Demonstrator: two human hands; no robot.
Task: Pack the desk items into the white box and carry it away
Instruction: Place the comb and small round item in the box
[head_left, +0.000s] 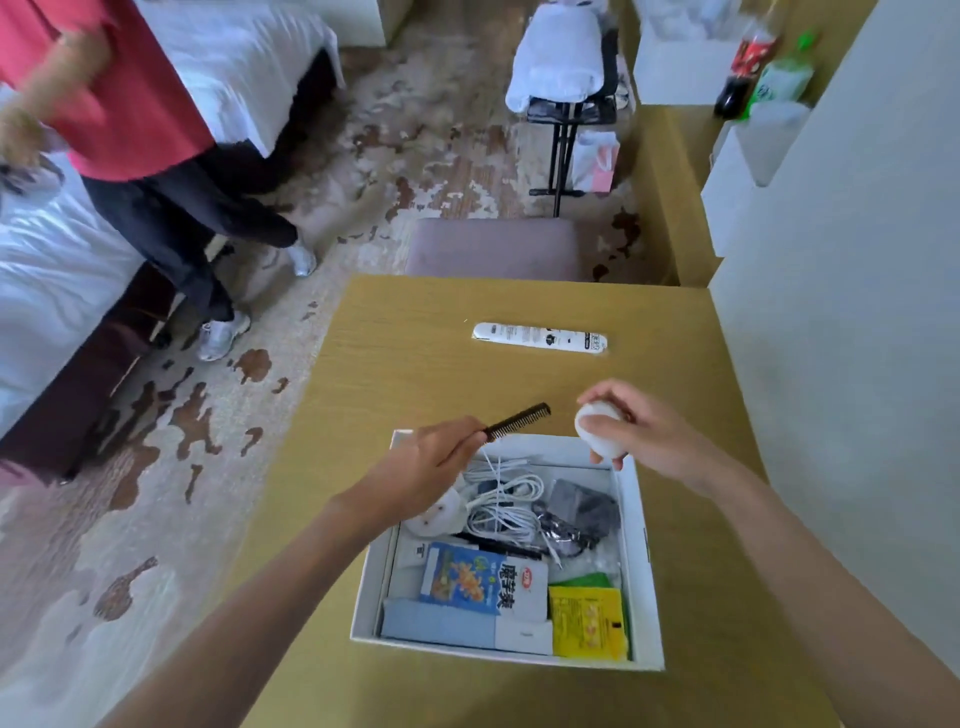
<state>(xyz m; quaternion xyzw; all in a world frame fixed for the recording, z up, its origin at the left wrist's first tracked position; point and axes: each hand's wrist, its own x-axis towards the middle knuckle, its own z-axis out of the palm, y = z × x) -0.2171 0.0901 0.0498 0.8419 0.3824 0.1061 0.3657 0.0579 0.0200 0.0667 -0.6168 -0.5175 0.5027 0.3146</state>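
Note:
The white box (642, 561) sits on the wooden desk (405, 353) near its front edge. Inside lie white cables (501, 499), a blue snack packet (483, 579), a yellow packet (587, 621) and a grey pouch (584, 501). My left hand (421, 467) hovers over the box's far left corner, gripping a black comb (519, 420) by one end. My right hand (634, 428) holds a white round object (597, 423) above the box's far right corner. A long white packet (540, 336) lies alone farther back on the desk.
A padded stool (493, 249) stands behind the desk. A person in a red top (130, 93) stands at the left between two beds. A white wall (857, 312) borders the desk's right side. Bottles (763, 67) stand on a shelf at the back right.

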